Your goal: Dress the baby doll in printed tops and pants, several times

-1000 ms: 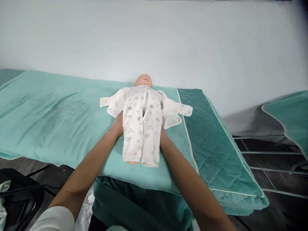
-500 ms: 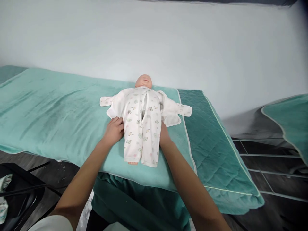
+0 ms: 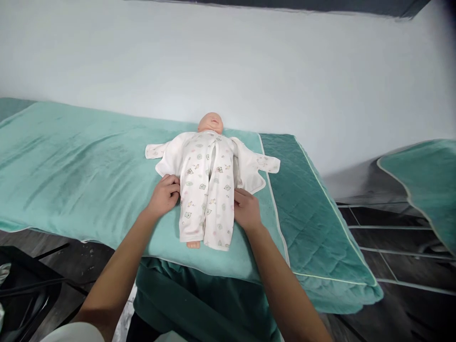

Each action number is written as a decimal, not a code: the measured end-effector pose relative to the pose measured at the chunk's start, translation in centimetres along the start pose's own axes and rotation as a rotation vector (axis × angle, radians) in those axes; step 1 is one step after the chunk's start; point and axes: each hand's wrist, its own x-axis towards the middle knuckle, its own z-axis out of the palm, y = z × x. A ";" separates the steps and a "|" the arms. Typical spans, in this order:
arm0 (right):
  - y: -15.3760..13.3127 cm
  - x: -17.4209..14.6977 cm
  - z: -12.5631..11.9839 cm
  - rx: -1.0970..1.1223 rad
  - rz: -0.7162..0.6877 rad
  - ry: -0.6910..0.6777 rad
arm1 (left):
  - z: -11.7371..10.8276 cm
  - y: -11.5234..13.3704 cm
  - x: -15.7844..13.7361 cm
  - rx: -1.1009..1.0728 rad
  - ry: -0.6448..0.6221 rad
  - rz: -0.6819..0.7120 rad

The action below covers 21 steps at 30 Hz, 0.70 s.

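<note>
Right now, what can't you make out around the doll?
Head view:
Left hand, right hand: grip unclear, partly hidden at the edges of the trousers.
Doll: one foot hidden by the trousers, arms by the jacket.
Chair: cut off by the left edge.

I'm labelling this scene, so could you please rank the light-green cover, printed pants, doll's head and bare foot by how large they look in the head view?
1. Light-green cover
2. Printed pants
3. Doll's head
4. Bare foot, judged only by the part showing below the cuff
</note>
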 end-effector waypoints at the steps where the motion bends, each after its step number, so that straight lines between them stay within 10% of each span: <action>1: 0.3 0.2 -0.2 0.033 0.027 0.013 | -0.2 -0.1 0.1 -0.050 0.039 -0.039; 6: 4.8 3.0 -1.7 -0.041 0.081 0.128 | -0.5 -2.8 2.2 0.025 0.300 -0.378; 14: 9.3 4.3 -3.4 -0.424 0.748 -0.064 | -0.1 -4.9 4.7 0.366 0.322 -0.683; 21: 2.6 8.6 -2.9 0.124 0.418 0.298 | -0.4 -4.9 3.9 0.333 0.310 -0.672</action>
